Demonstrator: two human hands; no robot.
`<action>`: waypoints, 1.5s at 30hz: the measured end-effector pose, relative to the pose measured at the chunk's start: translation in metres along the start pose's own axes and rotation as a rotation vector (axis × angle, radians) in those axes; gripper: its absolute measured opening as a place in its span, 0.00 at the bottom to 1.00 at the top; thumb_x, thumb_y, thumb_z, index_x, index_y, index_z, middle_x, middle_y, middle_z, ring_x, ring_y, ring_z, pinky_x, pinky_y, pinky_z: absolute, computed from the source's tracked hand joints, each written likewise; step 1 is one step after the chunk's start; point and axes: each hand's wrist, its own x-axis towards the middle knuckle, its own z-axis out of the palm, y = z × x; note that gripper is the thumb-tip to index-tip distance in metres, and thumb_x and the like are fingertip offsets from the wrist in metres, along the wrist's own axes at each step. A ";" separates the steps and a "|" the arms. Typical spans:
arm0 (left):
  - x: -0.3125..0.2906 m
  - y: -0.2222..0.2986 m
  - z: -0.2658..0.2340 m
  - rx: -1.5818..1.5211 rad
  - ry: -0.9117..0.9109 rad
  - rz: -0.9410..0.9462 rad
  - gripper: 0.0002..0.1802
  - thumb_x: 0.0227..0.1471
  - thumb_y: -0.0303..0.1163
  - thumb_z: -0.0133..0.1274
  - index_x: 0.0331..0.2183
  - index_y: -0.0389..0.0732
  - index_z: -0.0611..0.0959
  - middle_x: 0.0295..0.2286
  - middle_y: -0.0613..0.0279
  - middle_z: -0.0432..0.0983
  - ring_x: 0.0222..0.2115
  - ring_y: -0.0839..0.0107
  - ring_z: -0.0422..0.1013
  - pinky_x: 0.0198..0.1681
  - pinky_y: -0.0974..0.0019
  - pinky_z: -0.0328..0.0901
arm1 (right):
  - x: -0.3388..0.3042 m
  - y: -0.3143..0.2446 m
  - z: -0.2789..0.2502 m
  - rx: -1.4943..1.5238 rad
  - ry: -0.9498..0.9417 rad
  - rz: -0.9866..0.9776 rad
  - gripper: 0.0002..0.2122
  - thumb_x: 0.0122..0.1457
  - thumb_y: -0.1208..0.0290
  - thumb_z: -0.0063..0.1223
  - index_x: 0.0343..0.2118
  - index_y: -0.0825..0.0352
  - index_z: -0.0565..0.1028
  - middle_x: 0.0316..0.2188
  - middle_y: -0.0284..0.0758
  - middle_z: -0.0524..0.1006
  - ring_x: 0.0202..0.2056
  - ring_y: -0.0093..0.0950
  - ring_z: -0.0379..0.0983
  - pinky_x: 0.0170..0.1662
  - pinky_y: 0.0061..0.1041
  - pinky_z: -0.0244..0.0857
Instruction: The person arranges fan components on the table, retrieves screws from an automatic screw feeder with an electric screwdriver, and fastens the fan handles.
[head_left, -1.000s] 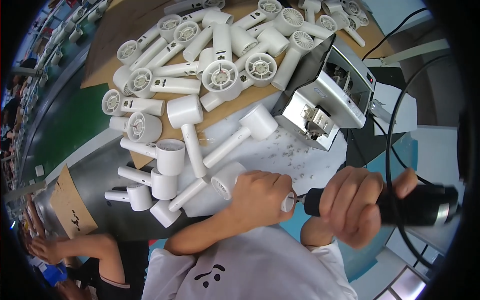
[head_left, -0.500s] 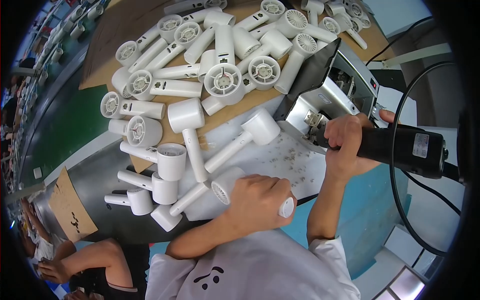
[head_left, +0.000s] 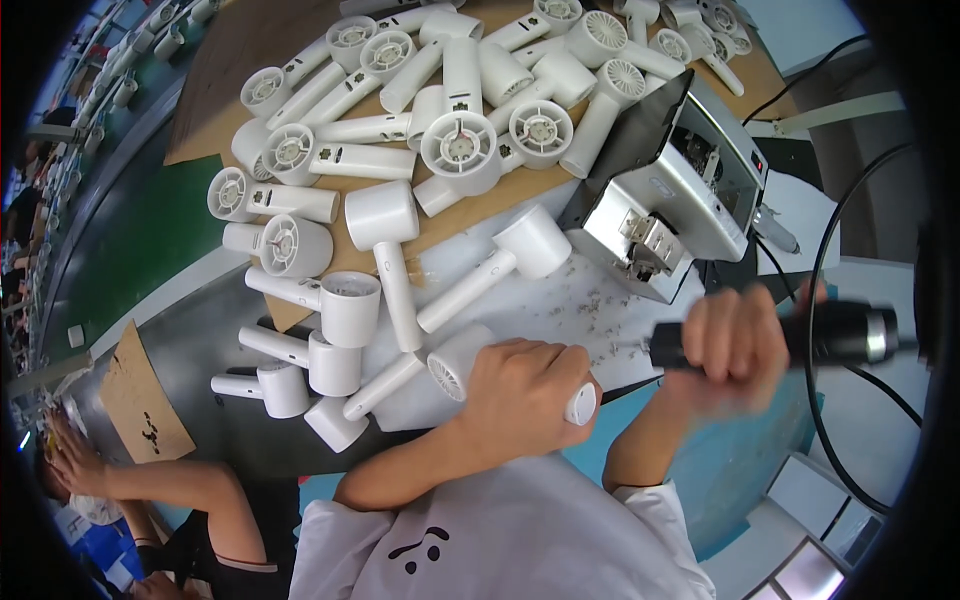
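Note:
My left hand (head_left: 528,392) is wrapped round the handle of a white handheld fan. Its round head (head_left: 455,368) shows left of my fist, and the handle's end (head_left: 580,404) pokes out on the right. In my right hand (head_left: 735,345), slightly blurred, is a black electric screwdriver (head_left: 840,333). Its bit (head_left: 630,343) points left, over the white sheet and apart from the fan. Beyond it stands a metal screw feeder (head_left: 650,220) with an open top and a small outlet block in front.
Many white handheld fans (head_left: 460,155) lie across cardboard (head_left: 200,130) beyond my hands. Small screws (head_left: 590,310) are scattered on the white sheet. A black cable (head_left: 815,400) loops down at right. Another person's arm (head_left: 170,480) is at lower left.
The screwdriver in my right hand has come away from the feeder's outlet, toward me. My left hand keeps its hold on the fan. The other person's arm at lower left has shifted.

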 end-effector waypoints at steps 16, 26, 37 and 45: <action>0.000 0.004 0.000 -0.024 -0.095 -0.049 0.13 0.20 0.26 0.61 0.16 0.46 0.74 0.15 0.67 0.73 0.14 0.63 0.69 0.19 0.66 0.62 | -0.029 -0.026 0.030 -0.133 -0.110 -0.060 0.17 0.58 0.80 0.47 0.47 0.60 0.56 0.11 0.29 0.66 0.07 0.18 0.62 0.14 0.20 0.64; 0.001 0.006 0.003 0.018 -0.104 -0.049 0.13 0.20 0.26 0.61 0.17 0.46 0.74 0.15 0.66 0.73 0.15 0.63 0.69 0.19 0.65 0.62 | -0.041 -0.026 0.021 -0.135 -0.124 -0.058 0.19 0.62 0.77 0.48 0.50 0.52 0.53 0.14 0.30 0.69 0.09 0.21 0.66 0.13 0.22 0.64; 0.000 -0.071 -0.201 0.850 0.417 -0.314 0.09 0.40 0.29 0.57 0.20 0.34 0.75 0.16 0.51 0.70 0.19 0.55 0.70 0.27 0.62 0.65 | -0.029 -0.037 -0.034 -0.133 0.044 -0.020 0.26 0.60 0.79 0.38 0.63 0.67 0.53 0.15 0.24 0.58 0.14 0.15 0.55 0.19 0.19 0.59; -0.067 -0.245 -0.352 1.176 -0.078 -0.425 0.25 0.36 0.25 0.56 0.42 0.36 0.73 0.45 0.43 0.69 0.48 0.44 0.64 0.51 0.52 0.60 | 0.004 0.008 -0.017 -0.389 0.123 -0.252 0.26 0.56 0.80 0.44 0.57 0.58 0.50 0.13 0.29 0.59 0.10 0.19 0.54 0.14 0.23 0.58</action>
